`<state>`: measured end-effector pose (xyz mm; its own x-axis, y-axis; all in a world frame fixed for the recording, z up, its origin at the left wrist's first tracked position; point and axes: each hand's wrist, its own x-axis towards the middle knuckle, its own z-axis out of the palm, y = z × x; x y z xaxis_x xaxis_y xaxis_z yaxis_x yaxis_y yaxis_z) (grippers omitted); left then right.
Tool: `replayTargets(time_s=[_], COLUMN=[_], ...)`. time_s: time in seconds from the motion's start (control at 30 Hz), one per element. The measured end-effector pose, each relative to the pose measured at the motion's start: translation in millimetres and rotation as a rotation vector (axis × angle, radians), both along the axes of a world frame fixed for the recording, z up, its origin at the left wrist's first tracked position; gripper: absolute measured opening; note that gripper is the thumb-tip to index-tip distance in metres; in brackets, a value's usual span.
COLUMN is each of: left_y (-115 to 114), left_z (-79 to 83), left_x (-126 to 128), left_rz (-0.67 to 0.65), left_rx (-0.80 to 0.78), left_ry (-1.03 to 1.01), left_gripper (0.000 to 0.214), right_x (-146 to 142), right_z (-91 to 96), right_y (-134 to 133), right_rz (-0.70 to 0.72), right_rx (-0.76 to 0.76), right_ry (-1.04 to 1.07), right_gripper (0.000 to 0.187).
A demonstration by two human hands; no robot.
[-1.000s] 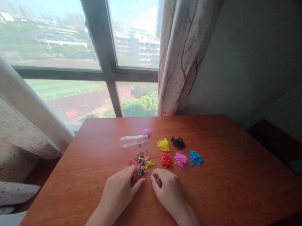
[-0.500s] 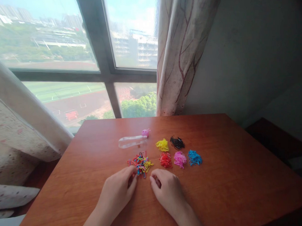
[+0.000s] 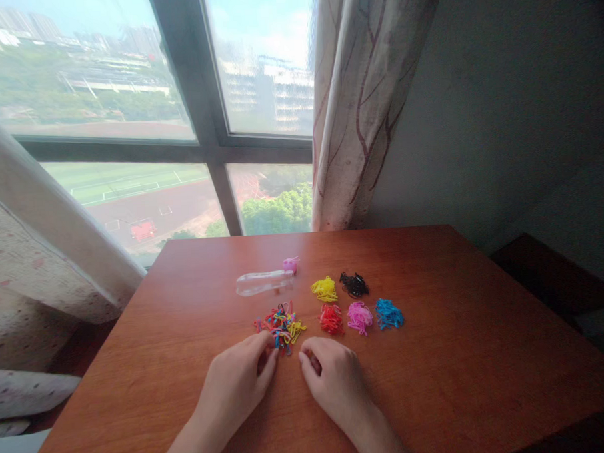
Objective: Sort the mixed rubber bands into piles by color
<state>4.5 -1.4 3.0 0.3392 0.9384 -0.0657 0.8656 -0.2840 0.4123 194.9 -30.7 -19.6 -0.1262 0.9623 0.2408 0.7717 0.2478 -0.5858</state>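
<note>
A mixed pile of small coloured rubber bands (image 3: 282, 319) lies on the wooden table (image 3: 438, 354). My left hand (image 3: 236, 386) rests just in front of it with the fingers curled; its fingertips touch the pile's near edge. My right hand (image 3: 335, 378) lies beside it, the fingers bent inward and the thumb tucked; what it holds, if anything, is hidden. To the right lie sorted heaps: yellow bands (image 3: 325, 289), black bands (image 3: 354, 284), red bands (image 3: 332, 318), pink bands (image 3: 361, 317) and blue bands (image 3: 388, 314).
A clear plastic bottle (image 3: 262, 282) with a pink cap (image 3: 290, 264) lies on its side behind the mixed pile. A window (image 3: 187, 111) and curtains (image 3: 367, 103) stand behind the table. A dark low surface (image 3: 549, 276) sits off the table's right edge.
My left index finger, stretched toward the right hand a second ago, has curled back in to the pile's edge. The right hand has hardly moved.
</note>
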Motion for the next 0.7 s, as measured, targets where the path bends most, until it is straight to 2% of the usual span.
replayTargets(time_s=[0.7], left_y=[1.0], left_z=[2.9], left_x=[-2.5], left_rz=[-0.023], left_rx=[0.000], left_ry=[-0.070], left_gripper=[0.019], right_x=[1.1], right_z=[-0.7], right_y=[-0.2], right_rz=[0.003], right_rx=[-0.012], right_ry=[0.025], right_gripper=[0.014])
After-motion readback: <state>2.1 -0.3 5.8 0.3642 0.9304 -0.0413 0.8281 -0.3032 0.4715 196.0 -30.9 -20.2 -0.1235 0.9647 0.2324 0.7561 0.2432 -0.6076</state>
